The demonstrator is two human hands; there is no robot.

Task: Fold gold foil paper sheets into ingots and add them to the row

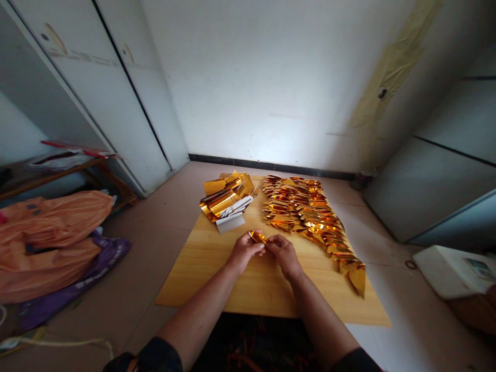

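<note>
Between my hands is a small folded piece of gold foil paper (pixel 257 236), held just above the wooden board. My left hand (pixel 245 250) is closed on its left side, fingers pinched. My right hand (pixel 284 251) pinches the right end, its fingertips close to those of the left. Beyond my left hand lies a loose pile of gold foil paper sheets (pixel 225 199), some showing white undersides. To the right, rows of folded gold foil paper pieces (pixel 298 206) sit nested tightly together, trailing toward the board's right front corner.
The wooden board (pixel 201 274) rests low in front of me over a tiled floor. On the left are an orange and purple bag heap (pixel 54 243), a wooden shelf and white cabinets (pixel 116 77). A white box (pixel 453 271) stands at the right.
</note>
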